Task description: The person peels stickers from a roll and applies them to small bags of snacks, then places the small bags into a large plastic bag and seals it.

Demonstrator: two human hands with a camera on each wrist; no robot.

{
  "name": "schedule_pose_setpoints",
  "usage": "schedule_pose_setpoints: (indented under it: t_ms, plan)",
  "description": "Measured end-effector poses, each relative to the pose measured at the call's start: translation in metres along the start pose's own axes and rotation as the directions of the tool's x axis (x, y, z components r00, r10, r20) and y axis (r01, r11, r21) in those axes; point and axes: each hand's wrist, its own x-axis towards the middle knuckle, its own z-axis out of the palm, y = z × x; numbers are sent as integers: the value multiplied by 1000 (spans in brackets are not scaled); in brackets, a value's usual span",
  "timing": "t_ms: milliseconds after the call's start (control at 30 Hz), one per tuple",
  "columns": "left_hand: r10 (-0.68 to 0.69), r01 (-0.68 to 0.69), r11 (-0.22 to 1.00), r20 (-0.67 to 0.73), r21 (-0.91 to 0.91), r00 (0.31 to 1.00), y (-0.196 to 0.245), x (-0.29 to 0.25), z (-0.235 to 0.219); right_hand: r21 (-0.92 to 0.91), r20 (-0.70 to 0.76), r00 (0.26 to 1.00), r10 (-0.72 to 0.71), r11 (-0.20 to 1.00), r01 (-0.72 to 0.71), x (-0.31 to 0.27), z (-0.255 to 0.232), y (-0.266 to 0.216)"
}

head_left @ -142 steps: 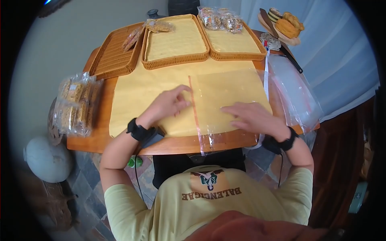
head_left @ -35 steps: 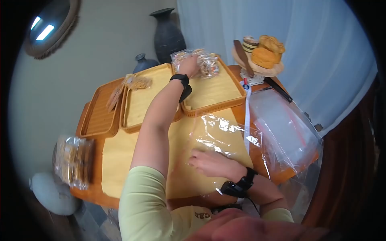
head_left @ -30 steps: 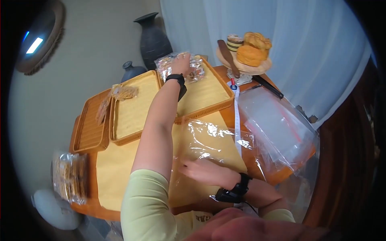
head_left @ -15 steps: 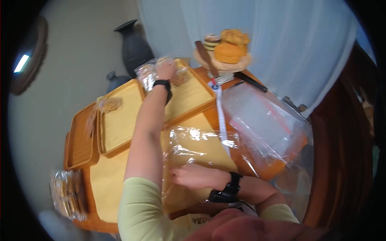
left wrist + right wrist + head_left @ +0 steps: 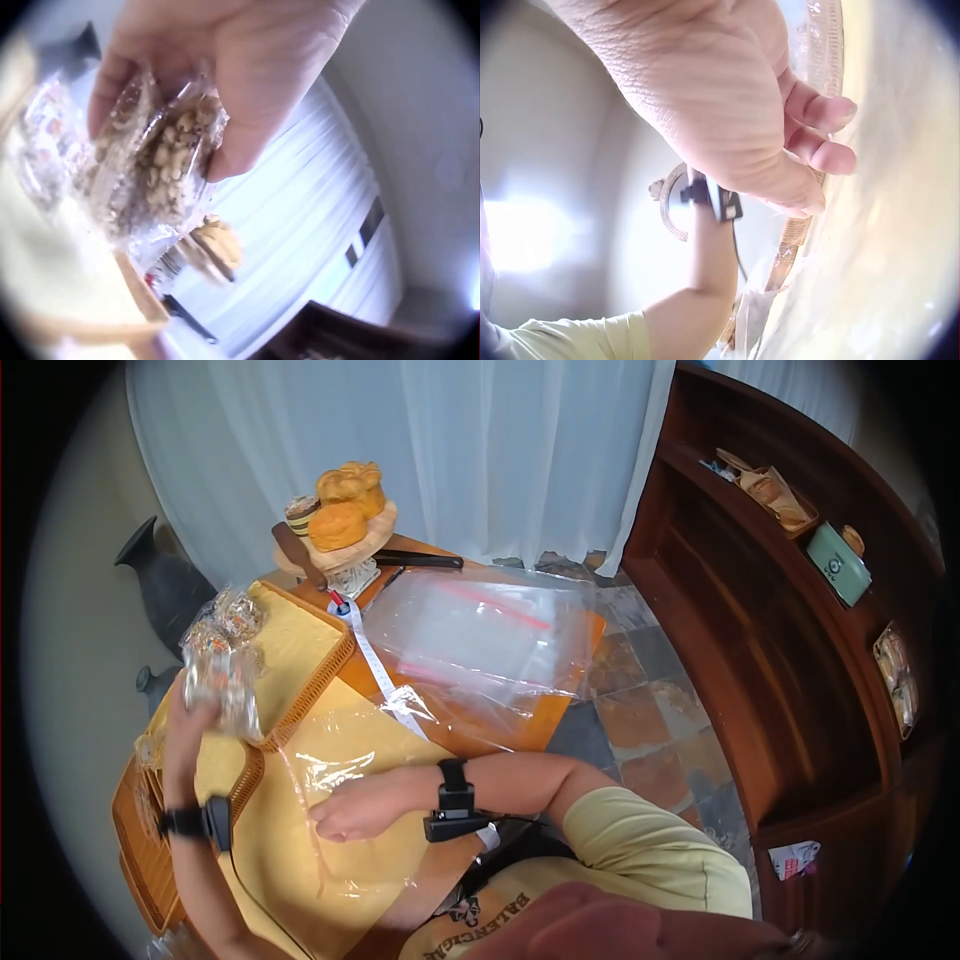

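Observation:
My left hand (image 5: 188,735) grips clear packets of puffed-grain snack (image 5: 222,685) above the lined wicker trays. In the left wrist view, thumb and fingers pinch the tops of the packets (image 5: 169,169), which hang down. More snack packets (image 5: 235,615) lie at the far end of the nearest tray (image 5: 310,680). My right hand (image 5: 365,805) rests over a large clear plastic bag (image 5: 350,870) spread on the yellow mat (image 5: 265,860), beside the bag's reddish strip. Its fingers (image 5: 832,157) are loosely curled over the film.
A stack of clear bags (image 5: 480,630) lies on the right of the table, with a white tape measure (image 5: 375,665) alongside. A board of bread (image 5: 340,525) and a black-handled knife (image 5: 425,559) stand at the back. Dark shelves (image 5: 760,660) rise on the right.
My left hand has lifted packets out of the far tray and drawn them back toward me. The right hand stays at the clear bag. The head view has swung right.

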Motion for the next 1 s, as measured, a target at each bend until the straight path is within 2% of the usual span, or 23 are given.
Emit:
schedule_pose_setpoints:
  t_ms: [67, 133, 233, 300, 367, 433, 500, 533, 567, 600, 667, 700, 733, 800, 833, 900, 933, 1000]
  plan:
    - [-85, 87, 988, 23, -124, 996, 4, -62, -5, 29, -16, 1000, -25, 999, 25, 3, -1, -3]
    - [-201, 210, 944, 62, -253, 978, -14, -114, -2, 15, 20, 999, -28, 999, 28, 7, -8, -12]
    - [-411, 443, 826, 166, -349, 896, -20, -173, 13, 54, 82, 995, -56, 997, 52, 13, -7, -22]
    - [-421, 471, 737, 216, -485, 881, -31, -193, 18, 97, 121, 989, -85, 993, 73, 19, -8, -30]
    - [-454, 489, 726, 197, -484, 869, -39, -204, 16, 64, 193, 977, -87, 995, 76, 24, -8, -40]
    - [-404, 455, 801, 208, -389, 891, -47, -212, 14, 49, 169, 976, -136, 990, 130, 29, -9, -53]
    - [-410, 479, 794, 251, -376, 877, -51, -219, 12, 49, 149, 974, -170, 985, 164, 32, -11, -63]
    - [-418, 489, 784, 257, -382, 871, -51, -223, 14, 49, 133, 981, -144, 989, 138, 33, -16, -75]
    - [-425, 497, 775, 259, -391, 867, -43, -228, 17, -37, 85, 988, -131, 990, 135, 31, -14, -76]
    - [-429, 516, 775, 296, -366, 853, -30, -230, 20, -118, 100, 989, -105, 986, 116, 31, -15, -81]
    - [-387, 505, 789, 355, -350, 851, -15, -228, 28, -105, 121, 991, -59, 992, 72, 34, -16, -99]
    - [-343, 477, 804, 379, -356, 860, -15, -227, 32, -115, 151, 987, -62, 990, 80, 36, -11, -100]
    - [-361, 479, 799, 346, -364, 866, -13, -224, 33, -134, 168, 984, -65, 987, 88, 37, -8, -104]
    - [-378, 537, 784, 447, -312, 811, -11, -218, 35, -155, 186, 980, -77, 982, 107, 40, -3, -110]
    - [-383, 537, 783, 436, -314, 814, -16, -214, 38, -134, 155, 980, -129, 980, 150, 40, 1, -109]
    - [-338, 507, 741, 409, -440, 848, -31, -207, 46, -113, 122, 976, -180, 975, 193, 40, 6, -107]
    - [-340, 508, 741, 408, -439, 848, -34, -204, 50, -114, 154, 971, -181, 973, 199, 41, 7, -107]
    - [-287, 453, 610, 351, -650, 891, -38, -199, 56, -117, 180, 967, -181, 972, 204, 42, 12, -105]
